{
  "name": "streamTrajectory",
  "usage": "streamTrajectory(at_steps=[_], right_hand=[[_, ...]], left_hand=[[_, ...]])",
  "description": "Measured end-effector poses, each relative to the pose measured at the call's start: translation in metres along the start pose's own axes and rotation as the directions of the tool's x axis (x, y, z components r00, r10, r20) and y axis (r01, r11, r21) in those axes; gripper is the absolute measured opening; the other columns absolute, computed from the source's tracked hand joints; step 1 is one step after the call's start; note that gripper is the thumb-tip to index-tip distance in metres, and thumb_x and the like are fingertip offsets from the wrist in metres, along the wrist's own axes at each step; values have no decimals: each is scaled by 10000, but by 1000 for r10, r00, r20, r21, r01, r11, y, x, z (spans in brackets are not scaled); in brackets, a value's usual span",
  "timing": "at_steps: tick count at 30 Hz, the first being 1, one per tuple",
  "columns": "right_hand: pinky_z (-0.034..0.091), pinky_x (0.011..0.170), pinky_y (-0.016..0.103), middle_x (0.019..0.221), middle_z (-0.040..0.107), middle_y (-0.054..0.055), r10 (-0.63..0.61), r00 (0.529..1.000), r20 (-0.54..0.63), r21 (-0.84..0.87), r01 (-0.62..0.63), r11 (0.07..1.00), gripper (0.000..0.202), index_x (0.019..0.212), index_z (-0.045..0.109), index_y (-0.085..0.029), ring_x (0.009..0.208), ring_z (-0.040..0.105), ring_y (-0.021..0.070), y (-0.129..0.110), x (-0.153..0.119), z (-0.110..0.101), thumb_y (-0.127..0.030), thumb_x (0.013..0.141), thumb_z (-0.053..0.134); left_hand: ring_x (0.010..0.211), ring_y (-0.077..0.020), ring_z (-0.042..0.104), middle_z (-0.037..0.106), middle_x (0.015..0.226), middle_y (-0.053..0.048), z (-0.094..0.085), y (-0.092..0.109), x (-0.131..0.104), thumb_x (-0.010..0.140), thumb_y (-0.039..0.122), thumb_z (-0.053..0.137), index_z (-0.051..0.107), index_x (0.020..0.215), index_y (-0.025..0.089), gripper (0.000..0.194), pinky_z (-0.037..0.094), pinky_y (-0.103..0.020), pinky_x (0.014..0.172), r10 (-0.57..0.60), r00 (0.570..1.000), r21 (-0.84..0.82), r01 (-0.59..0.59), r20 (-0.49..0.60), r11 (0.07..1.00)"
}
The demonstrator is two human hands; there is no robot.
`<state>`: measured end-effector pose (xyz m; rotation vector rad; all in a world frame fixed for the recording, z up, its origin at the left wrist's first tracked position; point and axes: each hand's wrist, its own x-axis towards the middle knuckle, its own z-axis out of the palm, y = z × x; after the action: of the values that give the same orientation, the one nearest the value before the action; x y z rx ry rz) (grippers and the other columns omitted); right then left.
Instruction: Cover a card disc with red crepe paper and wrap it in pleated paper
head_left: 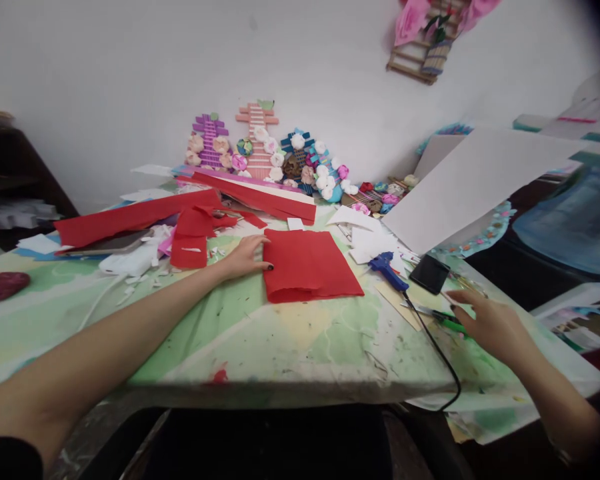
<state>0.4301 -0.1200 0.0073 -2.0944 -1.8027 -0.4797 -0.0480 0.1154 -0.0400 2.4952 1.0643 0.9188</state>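
Observation:
Folded red crepe paper (310, 267) lies flat in front of me. My left hand (245, 257) is at its left edge, thumb and fingers spread apart and touching the paper. Off to the right, my right hand (490, 323) hovers over the table with thumb and forefinger nearly together. A thin pale stick shows at those fingertips, too small to name surely. Close beneath that hand are scissors with green handles (453, 322). A blue glue gun (390, 270) with a black cord and a dark phone (429, 274) lie between the paper and my right hand.
Red paper strips (145, 213) and a smaller red piece (189, 248) lie at the left, beside a white power strip (130, 260) and scraps. Flower-decorated stick crafts (257, 143) lean against the wall. A large white board (475, 180) slants at the right.

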Motion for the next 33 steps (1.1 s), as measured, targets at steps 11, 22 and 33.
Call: streamTrajectory(at_steps=[11, 22, 33], right_hand=[[472, 975, 335, 1294, 613, 80, -558, 829, -37, 503, 498, 706, 372, 1234, 564, -201, 1173, 588, 189, -163, 26, -3, -173, 921, 365], [482, 897, 363, 1149, 673, 114, -867, 491, 84, 543, 708, 453, 378, 1120, 633, -157, 1051, 629, 212, -299, 102, 64, -17, 868, 388], [469, 939, 353, 1263, 619, 144, -868, 487, 100, 522, 716, 462, 415, 1167, 629, -99, 1098, 613, 216, -302, 90, 62, 23, 854, 387]], left_hand=[[1025, -203, 607, 628, 1115, -93, -14, 46, -53, 891, 285, 523, 645, 1001, 182, 193, 472, -350, 914, 208, 969, 65, -218, 130, 974], [1160, -307, 525, 544, 1272, -198, -25, 83, -101, 886, 427, 553, 561, 1227, 104, 470, 450, -451, 975, 257, 926, 144, -305, 278, 941], [1038, -277, 551, 590, 1121, -162, -33, 93, -102, 852, 434, 587, 601, 1111, 114, 411, 452, -419, 925, 269, 917, 23, -288, 294, 957]])
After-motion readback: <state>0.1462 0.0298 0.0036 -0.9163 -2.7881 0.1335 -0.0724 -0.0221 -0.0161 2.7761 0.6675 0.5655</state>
